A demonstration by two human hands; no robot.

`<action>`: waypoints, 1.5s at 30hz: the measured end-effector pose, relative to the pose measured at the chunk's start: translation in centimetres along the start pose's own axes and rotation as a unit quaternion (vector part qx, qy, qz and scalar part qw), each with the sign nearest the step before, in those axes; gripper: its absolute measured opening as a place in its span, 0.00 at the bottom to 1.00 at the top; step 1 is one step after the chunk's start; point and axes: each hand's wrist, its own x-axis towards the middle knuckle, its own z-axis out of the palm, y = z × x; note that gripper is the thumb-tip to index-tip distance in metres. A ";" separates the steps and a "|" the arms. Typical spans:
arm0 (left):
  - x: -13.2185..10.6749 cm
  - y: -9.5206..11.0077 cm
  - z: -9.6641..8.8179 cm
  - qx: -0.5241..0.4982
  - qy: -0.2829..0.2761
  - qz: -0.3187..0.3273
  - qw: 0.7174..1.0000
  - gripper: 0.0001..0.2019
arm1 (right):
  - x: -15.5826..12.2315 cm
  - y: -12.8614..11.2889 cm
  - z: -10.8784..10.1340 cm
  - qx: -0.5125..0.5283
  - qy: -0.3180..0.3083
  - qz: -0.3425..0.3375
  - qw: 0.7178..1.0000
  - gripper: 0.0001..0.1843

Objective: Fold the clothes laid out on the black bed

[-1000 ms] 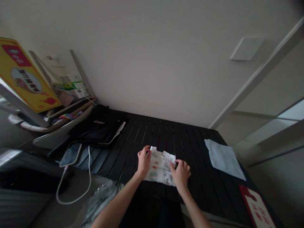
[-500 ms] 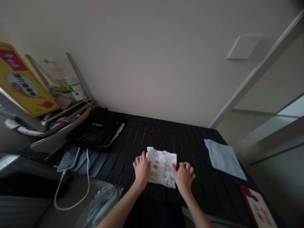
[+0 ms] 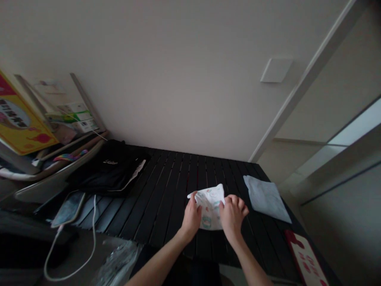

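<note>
We have the small white cloth in both hands, lower centre of frame, over the black slatted bench
Left hand: grip closed on the cloth's left edge, thumb on the printed face
Right hand: grip looks pinched on the right edge, thumb on top, other fingers curled outward; we can't see what's under the cloth
The cloth isn't flat: it sags between the hands, one corner pokes up at top right, a narrow flap sticks out at top left
Step in hand, as we read it: two-handed handling of the cloth by its sides, edges not squared yet
Next move calls for keeping both side edges pinched and level, with even tension so the thin fabric doesn't bunch or slip
We've got room around it: the grey sheet lies to the right, well apart from the right hand, and the black bag sits at left, clear of the left hand
</note>
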 end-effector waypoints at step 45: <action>8.9 -8.0 -34.4 0.544 0.237 -0.172 0.786 0.19 | -2.3 -3.7 11.1 0.029 -0.112 -0.095 0.989 0.37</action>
